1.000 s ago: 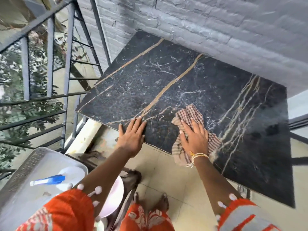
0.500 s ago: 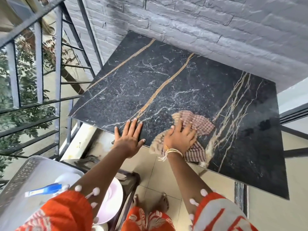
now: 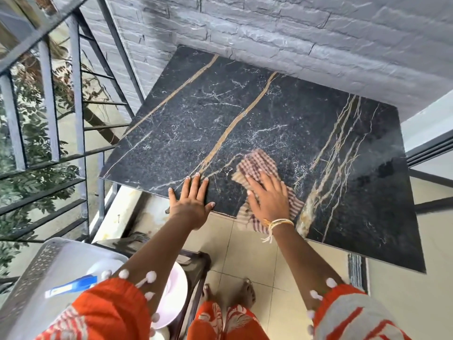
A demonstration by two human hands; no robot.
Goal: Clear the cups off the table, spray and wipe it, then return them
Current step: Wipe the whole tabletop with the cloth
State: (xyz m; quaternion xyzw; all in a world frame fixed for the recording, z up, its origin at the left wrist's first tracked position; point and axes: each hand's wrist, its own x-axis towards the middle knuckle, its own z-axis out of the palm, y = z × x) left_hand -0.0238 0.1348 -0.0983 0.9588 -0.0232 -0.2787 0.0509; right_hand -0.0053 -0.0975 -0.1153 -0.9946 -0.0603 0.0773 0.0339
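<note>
Right hand (image 3: 268,196) presses flat, fingers straight, on the checked cloth (image 3: 257,168) at the near edge of the table (image 3: 220,114); the cloth's near end hangs over that edge. Left hand (image 3: 192,200) rests flat beside it, holding nothing. Cloth looks soft, light, limp, likely bunches; best pushed under a flat palm. Marble top looks hard and slick.

The table (image 3: 282,123) stands with its far edge against the brick wall (image 3: 294,33). A railing (image 3: 49,114) runs along its left side. The left hand (image 3: 190,203) lies flat at the near edge of the table. Just to its right, the right hand (image 3: 268,196) lies flat on a cloth (image 3: 257,165), which overhangs that near edge. Near left, a tray (image 3: 34,278) holds a spray bottle (image 3: 71,287).
</note>
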